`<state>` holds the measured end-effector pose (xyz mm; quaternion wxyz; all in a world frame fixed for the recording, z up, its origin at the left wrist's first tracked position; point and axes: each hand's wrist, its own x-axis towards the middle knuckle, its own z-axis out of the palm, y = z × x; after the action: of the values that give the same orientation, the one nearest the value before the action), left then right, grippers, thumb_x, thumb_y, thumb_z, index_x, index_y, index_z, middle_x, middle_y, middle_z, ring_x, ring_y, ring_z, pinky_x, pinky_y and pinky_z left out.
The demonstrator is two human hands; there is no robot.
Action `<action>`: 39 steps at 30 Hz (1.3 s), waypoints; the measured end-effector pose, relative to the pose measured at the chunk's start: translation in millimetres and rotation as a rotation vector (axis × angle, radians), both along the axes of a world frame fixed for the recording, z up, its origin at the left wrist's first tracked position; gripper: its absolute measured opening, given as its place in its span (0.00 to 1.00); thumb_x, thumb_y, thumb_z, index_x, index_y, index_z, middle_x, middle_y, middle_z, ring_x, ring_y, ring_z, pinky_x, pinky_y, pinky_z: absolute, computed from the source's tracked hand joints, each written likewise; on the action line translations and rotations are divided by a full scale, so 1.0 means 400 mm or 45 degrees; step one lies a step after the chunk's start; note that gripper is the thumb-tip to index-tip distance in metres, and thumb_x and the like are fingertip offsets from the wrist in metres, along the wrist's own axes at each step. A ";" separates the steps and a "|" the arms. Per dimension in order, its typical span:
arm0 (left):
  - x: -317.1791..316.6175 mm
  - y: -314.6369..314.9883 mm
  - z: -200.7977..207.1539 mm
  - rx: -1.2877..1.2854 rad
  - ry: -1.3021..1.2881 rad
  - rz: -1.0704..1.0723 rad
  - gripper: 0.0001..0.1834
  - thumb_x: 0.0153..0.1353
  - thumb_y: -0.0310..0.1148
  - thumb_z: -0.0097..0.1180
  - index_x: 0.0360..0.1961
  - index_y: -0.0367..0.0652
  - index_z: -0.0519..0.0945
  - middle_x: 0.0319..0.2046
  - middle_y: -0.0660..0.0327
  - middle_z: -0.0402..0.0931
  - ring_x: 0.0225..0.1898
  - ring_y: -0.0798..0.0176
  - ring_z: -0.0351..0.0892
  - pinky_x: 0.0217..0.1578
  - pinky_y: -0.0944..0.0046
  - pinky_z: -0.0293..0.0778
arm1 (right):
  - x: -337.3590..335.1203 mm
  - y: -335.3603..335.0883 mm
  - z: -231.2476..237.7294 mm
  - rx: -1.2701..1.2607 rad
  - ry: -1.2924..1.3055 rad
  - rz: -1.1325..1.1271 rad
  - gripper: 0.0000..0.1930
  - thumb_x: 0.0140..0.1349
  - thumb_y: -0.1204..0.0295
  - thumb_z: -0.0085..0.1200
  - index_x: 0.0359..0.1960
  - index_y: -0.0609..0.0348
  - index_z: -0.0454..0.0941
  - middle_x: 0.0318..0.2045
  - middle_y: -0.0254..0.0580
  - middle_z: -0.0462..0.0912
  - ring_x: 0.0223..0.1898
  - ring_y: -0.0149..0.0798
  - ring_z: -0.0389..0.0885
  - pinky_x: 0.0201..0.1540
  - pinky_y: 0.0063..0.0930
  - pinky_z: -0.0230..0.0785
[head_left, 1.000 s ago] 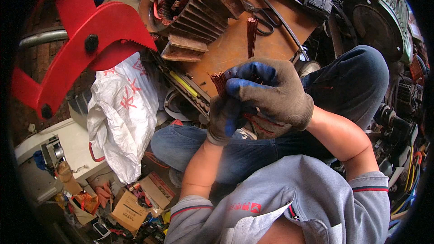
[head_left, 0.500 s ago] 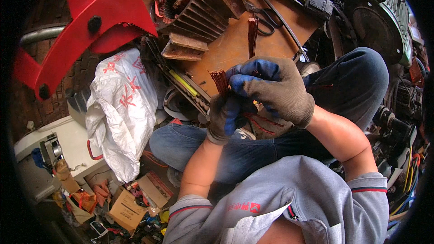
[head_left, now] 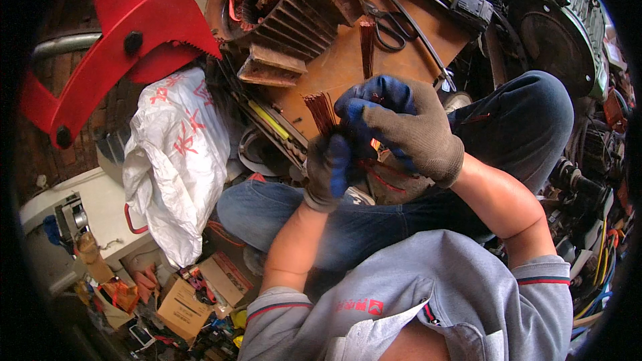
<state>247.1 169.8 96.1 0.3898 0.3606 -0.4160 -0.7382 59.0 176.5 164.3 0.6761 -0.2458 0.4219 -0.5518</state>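
Note:
Grey-and-blue work gloves cover both my hands, held close together above my lap. My left hand (head_left: pixel 326 170) is closed around a bundle of copper wires (head_left: pixel 321 113), whose ends fan out above the fist. Just to its right, my right hand (head_left: pixel 414 127) has its fingers curled in against the left. A second narrow sheaf of copper strands (head_left: pixel 367 50) rises beyond the right hand's knuckles. Whether both sheaves belong to one coil is hidden by the gloves. Reddish strands (head_left: pixel 388 182) hang below the hands.
Beyond my hands, a finned motor housing (head_left: pixel 294 33) with windings rests on a brown board (head_left: pixel 341 70), beside black-handled scissors (head_left: pixel 391 30). Left are a red curved metal frame (head_left: pixel 100 67) and white sack (head_left: pixel 177 167). A round-ended motor (head_left: pixel 555 47) stands far right. Cardboard boxes (head_left: pixel 182 309) lie lower left.
The wire ends in my left hand have spread and shifted slightly left. My right fingers have curled differently against the left hand, and the far sheaf has moved slightly left.

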 end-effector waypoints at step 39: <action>0.055 -0.052 0.067 -0.356 -0.516 -0.029 0.16 0.66 0.42 0.63 0.36 0.37 0.85 0.27 0.60 0.84 0.29 0.69 0.81 0.34 0.67 0.76 | -0.132 -0.091 -0.035 -0.407 0.912 0.751 0.24 0.56 0.66 0.64 0.54 0.58 0.77 0.32 0.39 0.83 0.32 0.35 0.82 0.36 0.33 0.75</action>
<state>269.1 148.8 122.7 0.3362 0.4393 -0.5879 -0.5902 6.1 140.2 150.1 0.5699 -0.6298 0.4502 -0.2753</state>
